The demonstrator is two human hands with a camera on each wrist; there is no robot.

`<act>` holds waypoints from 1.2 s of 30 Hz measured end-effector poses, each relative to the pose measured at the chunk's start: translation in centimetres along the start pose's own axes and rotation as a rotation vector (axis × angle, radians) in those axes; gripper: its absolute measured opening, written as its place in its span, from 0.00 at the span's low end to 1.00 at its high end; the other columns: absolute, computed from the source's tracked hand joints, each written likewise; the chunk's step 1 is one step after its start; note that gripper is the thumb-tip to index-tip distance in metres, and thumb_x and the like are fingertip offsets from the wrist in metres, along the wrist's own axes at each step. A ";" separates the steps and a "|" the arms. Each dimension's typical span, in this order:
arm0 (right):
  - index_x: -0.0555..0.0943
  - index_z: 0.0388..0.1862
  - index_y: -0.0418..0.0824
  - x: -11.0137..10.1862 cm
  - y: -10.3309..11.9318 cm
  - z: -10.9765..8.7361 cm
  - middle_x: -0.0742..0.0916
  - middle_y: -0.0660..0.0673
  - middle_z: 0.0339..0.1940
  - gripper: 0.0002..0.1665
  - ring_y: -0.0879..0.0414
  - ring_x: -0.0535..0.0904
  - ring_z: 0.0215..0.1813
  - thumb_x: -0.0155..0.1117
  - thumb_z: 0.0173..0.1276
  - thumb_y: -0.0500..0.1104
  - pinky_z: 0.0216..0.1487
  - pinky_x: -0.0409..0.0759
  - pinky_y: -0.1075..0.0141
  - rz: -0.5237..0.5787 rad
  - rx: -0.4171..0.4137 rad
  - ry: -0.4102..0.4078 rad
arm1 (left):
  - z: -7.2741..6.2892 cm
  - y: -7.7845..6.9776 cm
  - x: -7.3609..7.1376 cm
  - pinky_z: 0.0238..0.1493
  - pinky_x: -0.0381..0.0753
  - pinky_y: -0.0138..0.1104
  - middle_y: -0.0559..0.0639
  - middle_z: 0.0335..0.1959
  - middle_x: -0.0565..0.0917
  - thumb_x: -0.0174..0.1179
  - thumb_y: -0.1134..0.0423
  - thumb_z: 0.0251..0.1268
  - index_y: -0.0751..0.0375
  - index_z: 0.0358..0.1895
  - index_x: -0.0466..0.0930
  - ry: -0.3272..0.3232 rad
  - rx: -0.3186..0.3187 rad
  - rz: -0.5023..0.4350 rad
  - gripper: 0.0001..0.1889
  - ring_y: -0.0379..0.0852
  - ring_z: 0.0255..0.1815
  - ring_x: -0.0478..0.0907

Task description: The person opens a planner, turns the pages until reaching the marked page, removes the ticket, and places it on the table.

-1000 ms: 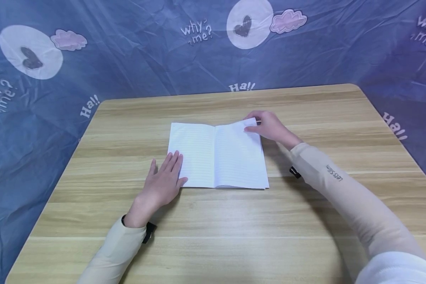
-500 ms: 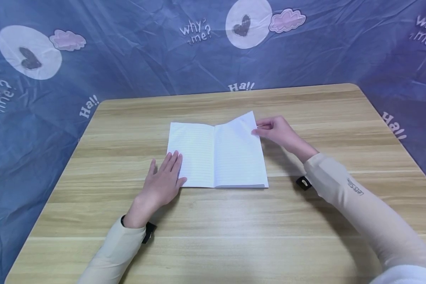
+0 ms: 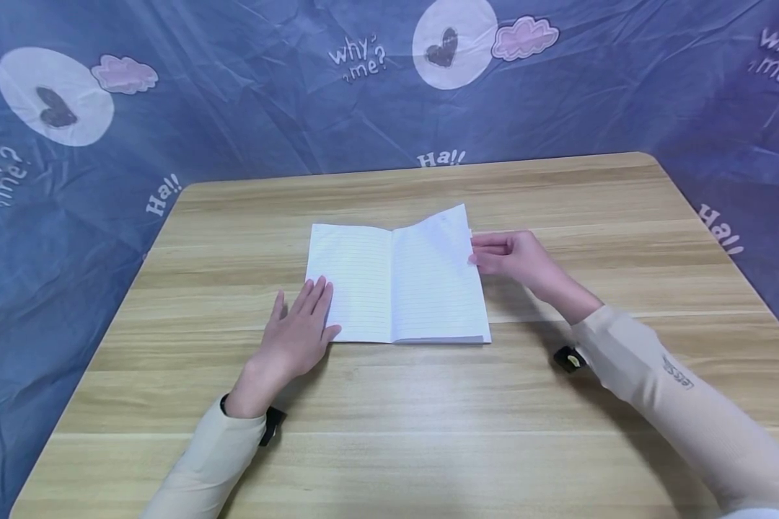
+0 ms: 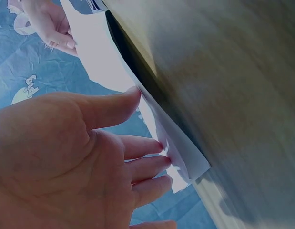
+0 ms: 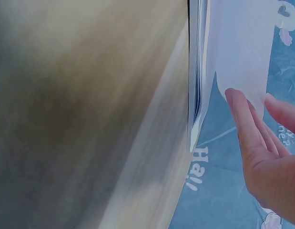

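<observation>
A lined notebook (image 3: 357, 263) lies spread at its middle on the wooden table, its pages white and without writing. My left hand (image 3: 293, 339) rests with fingers extended on the lower left corner of the left page; the left wrist view shows its thumb and fingertips along the paper's edge. At the right page's outer edge, my right hand (image 3: 526, 263) pinches a raised leaf (image 3: 438, 252), thumb in front and fingers behind. That leaf's upper corner stands up above the rest of the book. In the right wrist view the leaf (image 5: 242, 52) passes between thumb and fingers, over the stacked pages (image 5: 199, 62).
The wooden table (image 3: 389, 432) extends on all sides of the notebook. Behind it hangs a blue printed cloth (image 3: 266, 94). Black wrist cameras sit under both sleeves (image 3: 649, 367).
My right hand has slid from the right page's top corner down its outer edge, toward me and to the right. The leaf's corner has risen. My left hand stays put.
</observation>
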State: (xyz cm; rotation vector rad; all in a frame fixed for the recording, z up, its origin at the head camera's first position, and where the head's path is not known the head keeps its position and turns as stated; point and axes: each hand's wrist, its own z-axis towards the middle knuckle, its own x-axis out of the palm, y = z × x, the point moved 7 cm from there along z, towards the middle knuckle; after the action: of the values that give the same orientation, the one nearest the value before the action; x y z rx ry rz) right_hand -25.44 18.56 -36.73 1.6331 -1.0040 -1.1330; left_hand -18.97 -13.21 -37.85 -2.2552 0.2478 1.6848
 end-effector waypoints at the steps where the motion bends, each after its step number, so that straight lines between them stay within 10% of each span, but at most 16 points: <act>1: 0.70 0.66 0.23 0.0 0.0 -0.2 0.78 0.27 0.59 0.31 0.65 0.86 0.42 0.66 0.68 0.35 0.52 0.81 0.62 0.011 0.002 0.000 | 0.0 0.0 0.0 0.73 0.33 0.60 0.58 0.80 0.44 0.45 0.51 0.78 0.66 0.78 0.44 0.001 -0.001 0.000 0.36 0.55 0.79 0.38; 13: 0.70 0.67 0.26 1.7 1.4 -1.9 0.80 0.29 0.58 0.29 0.63 0.85 0.44 0.62 0.72 0.38 0.53 0.81 0.61 0.012 -0.004 0.035 | -0.2 0.1 -0.1 0.73 0.33 0.60 0.58 0.80 0.44 0.46 0.51 0.78 0.66 0.78 0.43 -0.007 -0.007 -0.003 0.36 0.55 0.79 0.37; 24: 0.66 0.69 0.25 7.8 4.4 -2.1 0.76 0.30 0.65 0.27 0.43 0.79 0.61 0.53 0.78 0.38 0.61 0.75 0.54 0.161 -0.259 0.347 | -0.7 0.8 -0.8 0.73 0.33 0.60 0.58 0.80 0.42 0.45 0.51 0.78 0.65 0.79 0.42 -0.013 -0.027 -0.029 0.36 0.55 0.79 0.36; 30: 0.71 0.68 0.31 11.0 4.9 -1.7 0.78 0.39 0.66 0.24 0.47 0.75 0.65 0.54 0.77 0.38 0.63 0.74 0.62 -0.119 -0.427 0.405 | -1.5 2.3 -2.6 0.72 0.32 0.61 0.59 0.80 0.41 0.40 0.52 0.80 0.64 0.79 0.40 -0.059 -0.055 -0.069 0.34 0.59 0.79 0.37; 36: 0.71 0.70 0.35 13.7 4.4 -1.3 0.75 0.43 0.69 0.26 0.53 0.70 0.69 0.55 0.77 0.42 0.66 0.70 0.58 -0.428 -0.527 0.444 | -2.1 3.2 -5.6 0.72 0.37 0.63 0.58 0.80 0.43 0.34 0.54 0.81 0.62 0.79 0.41 -0.253 -0.098 -0.140 0.31 0.57 0.79 0.39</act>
State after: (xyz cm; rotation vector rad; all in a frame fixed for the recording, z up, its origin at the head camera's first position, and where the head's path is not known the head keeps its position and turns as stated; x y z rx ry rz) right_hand -21.30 4.77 -35.64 1.5846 -0.0532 -1.1117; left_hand -19.68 -17.19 -32.46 -2.0426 -0.0508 1.9171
